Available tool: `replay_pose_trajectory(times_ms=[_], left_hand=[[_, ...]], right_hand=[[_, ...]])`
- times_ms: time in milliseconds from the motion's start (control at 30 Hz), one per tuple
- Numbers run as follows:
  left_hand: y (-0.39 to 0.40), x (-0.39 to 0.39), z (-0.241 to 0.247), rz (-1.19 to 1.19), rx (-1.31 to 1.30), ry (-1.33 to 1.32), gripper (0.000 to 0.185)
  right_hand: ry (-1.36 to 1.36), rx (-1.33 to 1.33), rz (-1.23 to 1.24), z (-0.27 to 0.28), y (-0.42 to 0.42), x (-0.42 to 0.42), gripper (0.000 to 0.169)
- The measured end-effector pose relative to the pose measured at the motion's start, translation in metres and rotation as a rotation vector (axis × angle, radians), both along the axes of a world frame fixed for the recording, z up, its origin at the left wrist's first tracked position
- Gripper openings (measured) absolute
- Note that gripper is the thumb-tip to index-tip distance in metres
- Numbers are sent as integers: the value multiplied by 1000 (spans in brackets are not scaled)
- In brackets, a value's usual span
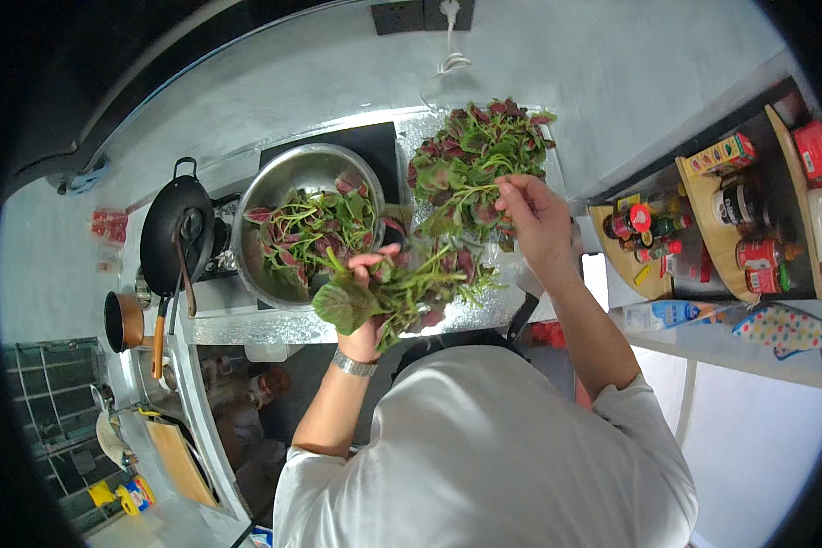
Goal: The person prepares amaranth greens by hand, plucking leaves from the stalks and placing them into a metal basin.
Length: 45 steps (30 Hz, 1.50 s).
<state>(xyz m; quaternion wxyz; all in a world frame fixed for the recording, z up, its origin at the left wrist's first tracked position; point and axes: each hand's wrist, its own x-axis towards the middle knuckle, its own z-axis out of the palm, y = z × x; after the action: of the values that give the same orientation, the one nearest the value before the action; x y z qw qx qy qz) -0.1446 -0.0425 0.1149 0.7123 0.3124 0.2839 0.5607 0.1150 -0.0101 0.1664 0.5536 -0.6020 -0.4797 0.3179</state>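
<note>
My left hand (364, 329), with a metal watch at its wrist, holds a bunch of red-and-green amaranth (411, 291) near the counter's front edge. To the right and farther back, my right hand (531, 212) pinches a thin green stem at the edge of a large heap of the same leafy greens (486, 144). Just left of my left hand stands a wide stainless steel bowl (253, 274), partly filled with amaranth leaves and stems (315, 233). The foil-like counter surface (274, 329) runs under the greens.
A black wok (157, 240) with utensils lies left of the bowl, beside a copper-coloured saucepan (125, 322). A knife (524, 315) rests near the counter's front edge. At right are a phone (594, 281) and wooden shelves (702, 226) with jars. A wall socket (401, 17) holds a plug.
</note>
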Motion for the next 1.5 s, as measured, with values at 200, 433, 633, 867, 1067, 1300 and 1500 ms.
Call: replay_pose_trajectory(times_ms=[200,433,633,867,1067,1300,1500], left_hand=[[-27,-29,-3,72,-160,-73,32],[-46,-41,-7,142,-177,-137,32],[-53,-47,-18,161,-181,-155,30],[-45,-49,-15,152,-149,-111,34],[-23,-43,-4,103,-118,-101,33],[-16,-30,6,54,-55,-44,29],[-8,-21,6,3,-50,-42,31]], right_hand=[[-64,-7,166,17,48,-28,22],[-1,-90,558,-3,113,-106,36],[216,-178,619,-14,105,-90,32],[431,-447,612,-13,41,-17,30],[-989,-52,519,-121,-17,6,27],[-806,51,456,-31,-29,-14,28],[-614,250,587,1,-17,-38,20]])
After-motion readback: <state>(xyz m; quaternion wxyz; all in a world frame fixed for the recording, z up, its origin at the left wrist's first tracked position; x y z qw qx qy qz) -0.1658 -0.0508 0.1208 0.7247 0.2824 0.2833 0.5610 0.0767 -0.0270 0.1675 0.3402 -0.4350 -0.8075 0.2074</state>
